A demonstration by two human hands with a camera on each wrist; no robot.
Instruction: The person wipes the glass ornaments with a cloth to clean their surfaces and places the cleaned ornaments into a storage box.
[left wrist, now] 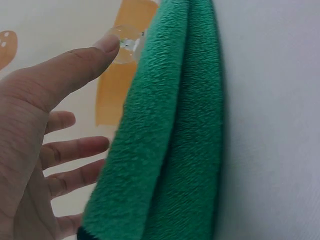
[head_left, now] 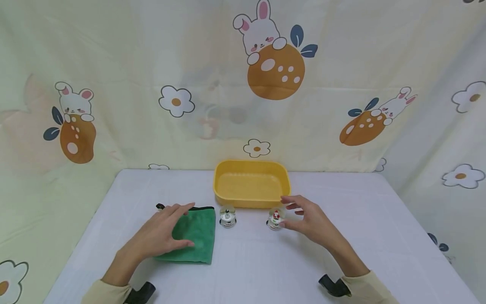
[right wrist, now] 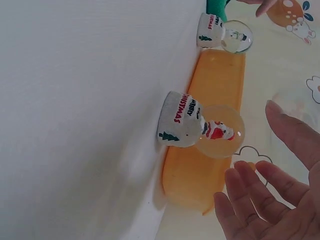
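Note:
Two small snow globes stand upright on the table in front of the yellow tray. The right snow globe (right wrist: 181,120) has a red-and-white Santa figure inside and "Merry Christmas" on its white base. My right hand (head_left: 307,219) is beside it, thumb and fingers spread apart around its right side, holding nothing. The left snow globe (head_left: 228,217) has a snowman-like figure (right wrist: 235,36) inside. A folded green cloth (head_left: 199,236) with a black edge lies left of it. Over the cloth hovers my left hand (head_left: 163,232), thumb and fingers apart, with nothing in its grasp.
A yellow plastic tray (head_left: 252,203) stands at the table's back edge, behind the globes. White cloth covers the table (head_left: 258,261). A printed curtain (head_left: 205,50) with rabbits and flowers hangs behind and along both sides.

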